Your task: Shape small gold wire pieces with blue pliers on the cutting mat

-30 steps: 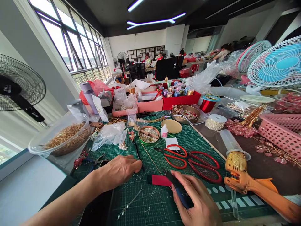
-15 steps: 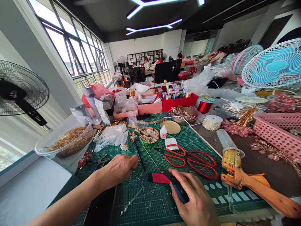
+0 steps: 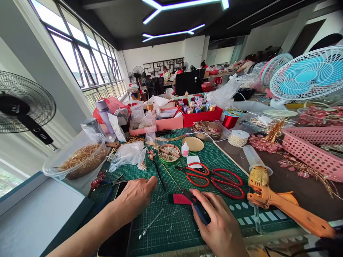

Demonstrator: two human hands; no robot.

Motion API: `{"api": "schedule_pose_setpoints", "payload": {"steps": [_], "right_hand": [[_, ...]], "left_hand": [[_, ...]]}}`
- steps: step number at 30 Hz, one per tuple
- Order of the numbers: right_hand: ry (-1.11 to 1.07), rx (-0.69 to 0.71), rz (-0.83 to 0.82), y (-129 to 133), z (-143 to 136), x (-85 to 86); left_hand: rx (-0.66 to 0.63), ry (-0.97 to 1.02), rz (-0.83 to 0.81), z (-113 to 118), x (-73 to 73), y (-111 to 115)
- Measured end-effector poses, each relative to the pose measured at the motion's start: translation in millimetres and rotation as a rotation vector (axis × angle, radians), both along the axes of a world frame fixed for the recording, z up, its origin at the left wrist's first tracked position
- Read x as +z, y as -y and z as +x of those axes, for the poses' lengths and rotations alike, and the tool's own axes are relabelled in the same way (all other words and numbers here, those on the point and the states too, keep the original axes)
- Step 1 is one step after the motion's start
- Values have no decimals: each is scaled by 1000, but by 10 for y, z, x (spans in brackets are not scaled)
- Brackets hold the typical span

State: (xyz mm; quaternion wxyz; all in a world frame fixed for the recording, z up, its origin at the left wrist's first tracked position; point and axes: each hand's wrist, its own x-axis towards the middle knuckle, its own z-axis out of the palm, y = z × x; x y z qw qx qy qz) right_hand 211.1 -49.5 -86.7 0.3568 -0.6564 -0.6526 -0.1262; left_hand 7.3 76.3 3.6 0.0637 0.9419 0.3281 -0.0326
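Observation:
My right hand (image 3: 218,217) is wrapped round the dark blue handles of a pair of pliers (image 3: 201,214), low over the green cutting mat (image 3: 184,235). Their dark head lies across a red strip (image 3: 180,198). To the left, above the mat and beside a black phone (image 3: 118,235), my left hand (image 3: 138,194) is closed with its back to me; whatever its fingers may hold is hidden. Between the hands lies a thin silvery sprig (image 3: 150,224). Beyond the pliers are scissors with orange-red handles (image 3: 197,175) and another red-handled pair (image 3: 227,182).
A divided round tin of beads (image 3: 169,154), a small white bottle (image 3: 185,149) and dark tweezers (image 3: 159,174) lie ahead. At right are an orange glue gun (image 3: 268,196) and a pink basket (image 3: 311,150). A clear bowl (image 3: 77,157) and pale blue box (image 3: 40,217) border the left.
The view has shifted slightly, so things on the right appear farther left. My hands keep nearly the same pose, the right still round the pliers.

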Motion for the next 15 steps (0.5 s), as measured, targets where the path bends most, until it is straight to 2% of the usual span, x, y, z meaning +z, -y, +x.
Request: {"api": "schedule_pose_setpoints", "payload": {"steps": [10, 13, 15], "right_hand": [[-1, 5, 15, 5, -1, 17], [-69, 55, 17, 29, -38, 102], [-190, 126, -37, 34, -94, 205]], "left_hand": [[104, 107, -53, 74, -125, -23], [164, 215, -102, 53, -105, -24], [203, 305, -151, 47, -68, 9]]}}
